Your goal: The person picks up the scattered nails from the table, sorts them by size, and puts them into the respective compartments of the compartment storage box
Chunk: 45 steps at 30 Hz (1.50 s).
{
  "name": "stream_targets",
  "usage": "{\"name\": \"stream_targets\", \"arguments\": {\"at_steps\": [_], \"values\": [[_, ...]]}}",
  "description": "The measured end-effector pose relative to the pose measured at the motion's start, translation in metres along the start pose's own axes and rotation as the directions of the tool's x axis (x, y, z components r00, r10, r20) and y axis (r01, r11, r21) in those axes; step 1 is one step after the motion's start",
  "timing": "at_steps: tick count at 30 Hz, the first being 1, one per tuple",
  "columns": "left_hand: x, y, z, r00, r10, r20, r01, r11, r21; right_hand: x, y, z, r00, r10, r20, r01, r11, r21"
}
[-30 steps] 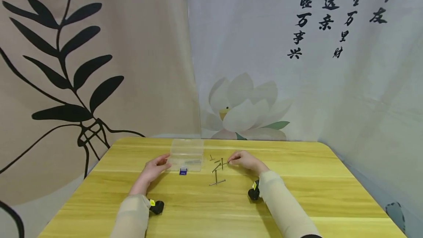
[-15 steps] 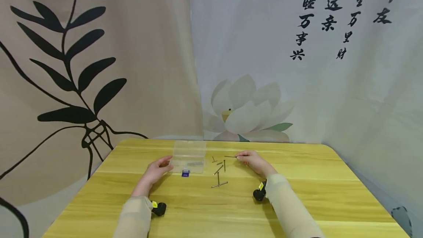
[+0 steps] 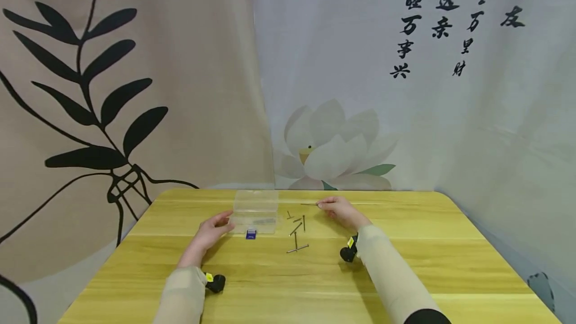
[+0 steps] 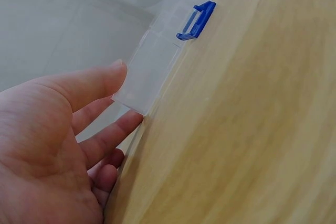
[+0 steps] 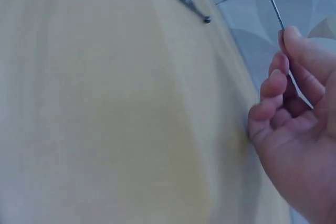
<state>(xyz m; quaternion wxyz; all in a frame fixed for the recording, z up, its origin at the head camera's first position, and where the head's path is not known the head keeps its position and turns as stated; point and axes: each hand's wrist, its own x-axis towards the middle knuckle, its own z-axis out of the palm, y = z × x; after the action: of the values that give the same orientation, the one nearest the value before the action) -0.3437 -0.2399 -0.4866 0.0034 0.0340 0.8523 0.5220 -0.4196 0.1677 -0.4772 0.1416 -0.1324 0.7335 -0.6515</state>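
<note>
At the far side of the desk (image 3: pixel 270 284), as the head view has it, your right hand (image 3: pixel 339 209) holds one nail (image 3: pixel 309 204) clear of the loose nails (image 3: pixel 303 223) that lie just right of the clear plastic box (image 3: pixel 243 225). A second ago it was down among them, its nail seeming to cross another; since then it has drawn up and away, toward the far edge. Your left hand (image 3: pixel 213 229) has stayed at the left end of the box, whose lid (image 3: pixel 255 200) is folded back. For the work, that looks like one nail freed from the rest: several still lie on the desk, and yours is over neither them nor the box. From the left wrist, your thumb and fingers are apart and fairly loose, touching the box's near corner without curling round it, with the blue latch (image 4: pixel 202 22) farther along the front; you seem to be only steadying the box. From the right wrist, your thumb and forefinger are pinched together on one end of that nail, the other end pointing out past the patterned cloth (image 5: pixel 257 30). Which end is the head you cannot tell from here. Some loose nails show beyond, well apart from your fingers, so the lift appears clean.
</note>
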Motion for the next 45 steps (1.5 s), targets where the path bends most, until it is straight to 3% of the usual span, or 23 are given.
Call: {"name": "stream_targets", "arguments": {"at_steps": [7,12,21,32,45], "values": [[0.000,-0.003,-0.001,1.000,-0.013,-0.018,0.014,1.000,0.014,0.012,-0.025,-0.004,0.999,-0.047,0.009,0.048,0.992,-0.115],[0.000,-0.004,0.000,1.000,-0.004,-0.018,0.005,1.000,0.014,0.015,-0.038,-0.003,0.999,-0.037,-0.014,0.035,0.994,-0.107],[0.001,-0.001,0.003,1.000,0.003,-0.019,-0.003,1.000,0.000,0.018,-0.032,0.001,1.000,-0.017,-0.004,0.016,0.994,-0.112],[0.002,-0.002,0.004,1.000,0.000,-0.028,0.000,1.000,-0.005,0.039,-0.038,0.031,0.998,-0.055,0.018,0.058,0.982,-0.181],[0.004,-0.004,0.006,0.999,-0.011,-0.030,0.011,1.000,-0.011,0.051,-0.061,0.076,0.994,-0.106,0.013,0.105,0.942,-0.319]]}}
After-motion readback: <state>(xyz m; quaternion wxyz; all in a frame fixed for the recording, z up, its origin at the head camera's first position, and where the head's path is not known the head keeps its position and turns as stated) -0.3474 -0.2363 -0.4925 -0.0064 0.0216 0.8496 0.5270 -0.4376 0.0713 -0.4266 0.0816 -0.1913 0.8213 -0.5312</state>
